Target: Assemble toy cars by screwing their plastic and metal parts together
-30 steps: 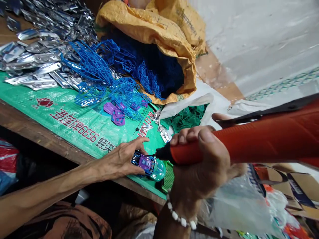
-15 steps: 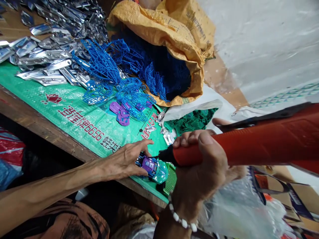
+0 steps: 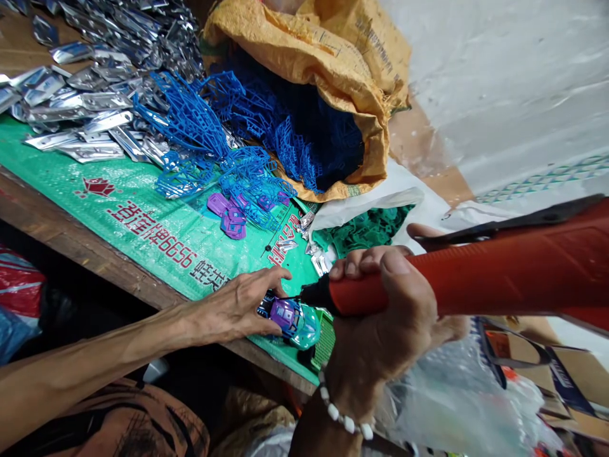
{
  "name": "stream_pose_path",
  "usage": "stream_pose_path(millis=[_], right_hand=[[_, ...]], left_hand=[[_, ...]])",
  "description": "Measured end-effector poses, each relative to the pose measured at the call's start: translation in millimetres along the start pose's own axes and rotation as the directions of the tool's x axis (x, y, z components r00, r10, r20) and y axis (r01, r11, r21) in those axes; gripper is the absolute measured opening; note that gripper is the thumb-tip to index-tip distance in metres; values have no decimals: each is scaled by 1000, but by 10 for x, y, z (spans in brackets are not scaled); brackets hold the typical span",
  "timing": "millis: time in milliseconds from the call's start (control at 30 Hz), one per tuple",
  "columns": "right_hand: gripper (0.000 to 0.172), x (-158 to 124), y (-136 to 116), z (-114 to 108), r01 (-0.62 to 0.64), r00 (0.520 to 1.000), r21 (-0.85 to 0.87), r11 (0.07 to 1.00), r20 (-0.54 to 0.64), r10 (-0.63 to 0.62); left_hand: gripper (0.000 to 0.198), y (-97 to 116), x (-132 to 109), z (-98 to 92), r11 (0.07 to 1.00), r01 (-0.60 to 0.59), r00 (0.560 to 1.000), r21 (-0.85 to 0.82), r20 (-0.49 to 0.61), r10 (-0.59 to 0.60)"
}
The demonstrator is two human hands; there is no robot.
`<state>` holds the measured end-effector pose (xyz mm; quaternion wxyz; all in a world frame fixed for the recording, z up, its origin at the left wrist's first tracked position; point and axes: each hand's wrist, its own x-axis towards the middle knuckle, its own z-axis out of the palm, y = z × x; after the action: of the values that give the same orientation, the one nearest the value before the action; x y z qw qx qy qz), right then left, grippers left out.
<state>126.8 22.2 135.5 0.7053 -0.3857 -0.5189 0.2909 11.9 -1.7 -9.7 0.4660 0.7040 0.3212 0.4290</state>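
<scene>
A toy car (image 3: 299, 320) with a teal body, a purple roof piece and blue bars lies near the front edge of the table. Fingers and thumb of my left hand (image 3: 252, 301) grip its rear end from both sides. Wrapped around a red electric screwdriver (image 3: 457, 279) is my right hand (image 3: 394, 304), with a beaded bracelet at the wrist. The tool's thin dark bit points left and reaches the car by the purple piece; whether it sits in a screw is too small to tell. Beside the car stands a green mesh basket (image 3: 325, 343), partly hidden by my right wrist.
Blue plastic frames (image 3: 190, 120) spill from a yellow woven sack (image 3: 375, 152). Silvery parts (image 3: 95, 108) heap at the left. Purple pieces (image 3: 233, 222) lie on the green sheet (image 3: 143, 222). A white bag holds green parts (image 3: 366, 231). Clear plastic (image 3: 461, 393) lies lower right.
The view has shifted very slightly. Both hands, the toy car and the electric screwdriver keep almost the same positions.
</scene>
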Motion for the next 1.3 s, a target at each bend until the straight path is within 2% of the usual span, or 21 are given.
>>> stream_pose_path(millis=[267, 433, 667, 867, 1000, 1167, 1233, 1300], right_hand=[[37, -13, 36, 6, 32, 999, -17, 999, 13, -32], [37, -14, 39, -10, 40, 999, -15, 999, 28, -39], [38, -29, 44, -19, 62, 997, -47, 997, 39, -60], [36, -50, 26, -16, 2, 996, -42, 999, 90, 1], [37, -42, 32, 39, -68, 980, -63, 996, 184, 79], [40, -56, 49, 74, -55, 989, -62, 997, 135, 63], [42, -53, 31, 12, -13, 996, -7, 1000, 90, 14], [41, -34, -11, -110, 28, 1000, -38, 999, 16, -27]], left_hand=[[74, -63, -29, 16, 1000, -2, 1000, 15, 11, 2], [66, 1, 0, 0, 999, -34, 999, 15, 11, 34], [66, 56, 9, -18, 999, -20, 1000, 28, 20, 19], [63, 48, 4, -25, 999, 0, 1000, 38, 24, -1], [55, 64, 6, -41, 1000, 4, 999, 18, 47, -5], [51, 53, 28, -40, 999, 11, 999, 34, 39, -12], [57, 36, 34, -35, 998, 4, 1000, 56, 24, -5], [62, 19, 31, -38, 997, -19, 1000, 75, 11, 18]])
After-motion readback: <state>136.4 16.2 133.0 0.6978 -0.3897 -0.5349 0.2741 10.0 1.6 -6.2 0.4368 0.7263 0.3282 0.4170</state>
